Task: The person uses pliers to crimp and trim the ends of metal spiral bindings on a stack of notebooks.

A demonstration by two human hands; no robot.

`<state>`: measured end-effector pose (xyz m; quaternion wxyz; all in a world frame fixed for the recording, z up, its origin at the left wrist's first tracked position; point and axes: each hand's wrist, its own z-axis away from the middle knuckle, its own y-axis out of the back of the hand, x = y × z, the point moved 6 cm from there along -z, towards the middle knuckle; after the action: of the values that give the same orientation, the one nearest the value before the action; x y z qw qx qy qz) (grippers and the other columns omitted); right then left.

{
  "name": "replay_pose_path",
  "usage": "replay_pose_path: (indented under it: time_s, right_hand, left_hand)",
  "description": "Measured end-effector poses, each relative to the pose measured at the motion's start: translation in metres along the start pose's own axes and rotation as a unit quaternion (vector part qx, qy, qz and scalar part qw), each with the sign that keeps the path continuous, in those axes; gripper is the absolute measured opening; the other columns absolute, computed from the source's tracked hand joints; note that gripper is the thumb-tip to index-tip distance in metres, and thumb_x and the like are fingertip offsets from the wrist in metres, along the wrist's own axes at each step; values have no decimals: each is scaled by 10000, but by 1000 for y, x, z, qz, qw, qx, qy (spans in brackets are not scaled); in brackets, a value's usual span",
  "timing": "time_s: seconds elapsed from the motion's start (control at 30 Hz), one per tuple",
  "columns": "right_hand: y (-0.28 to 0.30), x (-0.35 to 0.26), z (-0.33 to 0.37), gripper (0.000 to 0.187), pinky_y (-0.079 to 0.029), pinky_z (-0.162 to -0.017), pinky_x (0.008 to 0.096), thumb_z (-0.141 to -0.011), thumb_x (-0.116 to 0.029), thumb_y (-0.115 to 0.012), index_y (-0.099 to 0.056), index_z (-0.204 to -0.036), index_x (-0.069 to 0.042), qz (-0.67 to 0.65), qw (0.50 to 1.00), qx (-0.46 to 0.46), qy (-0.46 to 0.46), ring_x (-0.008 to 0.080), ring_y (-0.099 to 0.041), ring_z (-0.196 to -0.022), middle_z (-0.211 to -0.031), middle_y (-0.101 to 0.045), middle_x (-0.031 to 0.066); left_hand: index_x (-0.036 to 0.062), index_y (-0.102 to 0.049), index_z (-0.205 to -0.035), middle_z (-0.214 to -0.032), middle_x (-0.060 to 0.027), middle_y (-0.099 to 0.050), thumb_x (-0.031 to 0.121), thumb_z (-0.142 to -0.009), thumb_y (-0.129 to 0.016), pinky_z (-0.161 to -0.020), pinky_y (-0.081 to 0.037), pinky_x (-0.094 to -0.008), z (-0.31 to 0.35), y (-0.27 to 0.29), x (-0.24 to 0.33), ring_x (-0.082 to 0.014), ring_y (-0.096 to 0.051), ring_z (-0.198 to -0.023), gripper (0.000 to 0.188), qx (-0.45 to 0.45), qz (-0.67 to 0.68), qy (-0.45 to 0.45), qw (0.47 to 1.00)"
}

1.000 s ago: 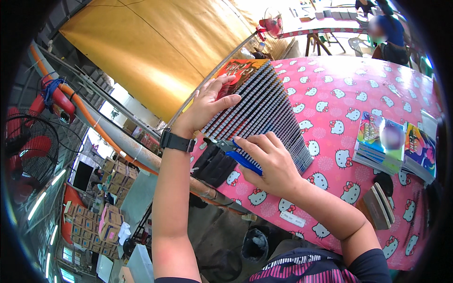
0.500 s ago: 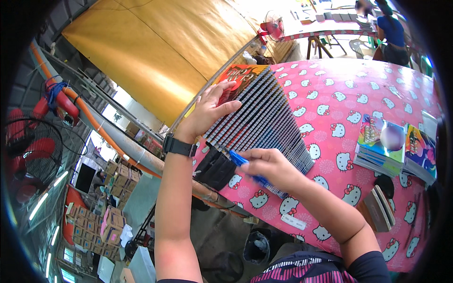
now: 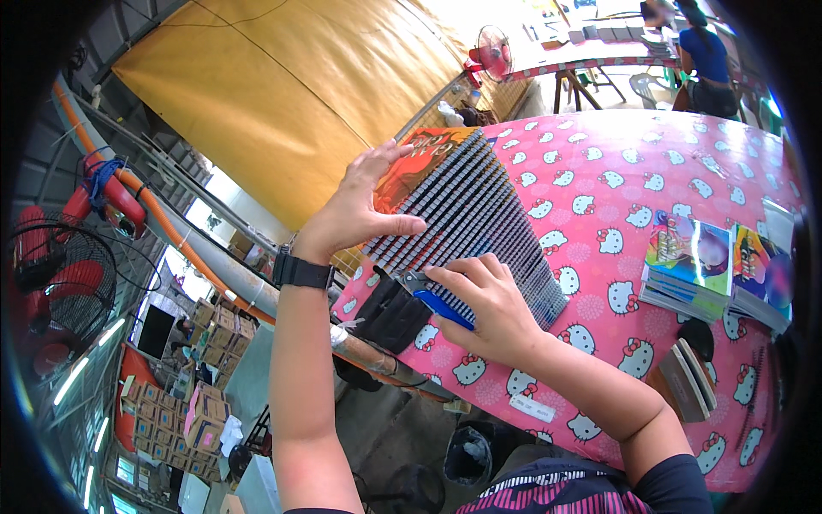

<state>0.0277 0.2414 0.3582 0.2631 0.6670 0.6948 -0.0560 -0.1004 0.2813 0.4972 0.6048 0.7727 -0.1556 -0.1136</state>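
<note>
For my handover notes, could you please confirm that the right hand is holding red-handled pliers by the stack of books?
Not quite: the head view shows blue-handled pliers, not red-handled ones; the right hand is holding them by the stack of books.

Tblcloth (image 3: 589,306) — pink w/ wht cat print; pliers hdls (image 3: 445,309) — blue.

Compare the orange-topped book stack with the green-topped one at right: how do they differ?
Size: the orange stack is taller than the green stack.
Visible side: the orange stack shows rows of wire binding; the green stack shows pale page edges.
Handling: the left hand and right hand are at the orange stack; neither touches the green stack.
Shared: both rest on the pink tablecloth.
</note>
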Motion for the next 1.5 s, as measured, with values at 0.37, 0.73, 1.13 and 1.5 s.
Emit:
replay_pose_path:
  time_s: [0.37,0.73,1.13,1.5]
  right_hand:
    - [-41,29,15,369,-481,-754,291,-864,-246,-564,-540,-1131,7,-612,670,-196,-371,183,-611,-869,-1018,-628,143]
    - [-5,6,2,378,-462,-732,340,-746,-158,-632,-572,-1107,-60,-93,991,-66,-72,224,-557,-811,-931,-601,98]
    - [-48,15,26,327,-503,-630,319,-909,-233,-456,-470,-1113,23,-706,523,-206,-431,229,-623,-747,-941,-618,193]
    - [-6,13,31,530,-465,-790,366,-757,-289,-697,-513,-1206,-74,-123,987,-40,-99,279,-539,-872,-972,-572,125]
  left_hand:
    - [61,-276,-1395,-1400,-129,-311,153,-648,-743,-1104,-180,-325,1,-34,-18,-219,-282,-1318,886,-65,211,13,975]
    - [106,-362,-1358,-1382,-160,-331,204,-610,-750,-1088,-250,-363,-1,-36,-25,-281,-303,-1296,848,-32,233,10,972]
    - [74,-272,-1398,-1390,-132,-308,194,-678,-740,-1096,-210,-329,4,-34,-21,-224,-296,-1306,868,-53,198,9,979]
    - [-38,-243,-1383,-1413,-215,-306,624,-850,-453,-1067,-234,-341,-24,3,-94,-258,-293,-1319,876,92,268,191,940]
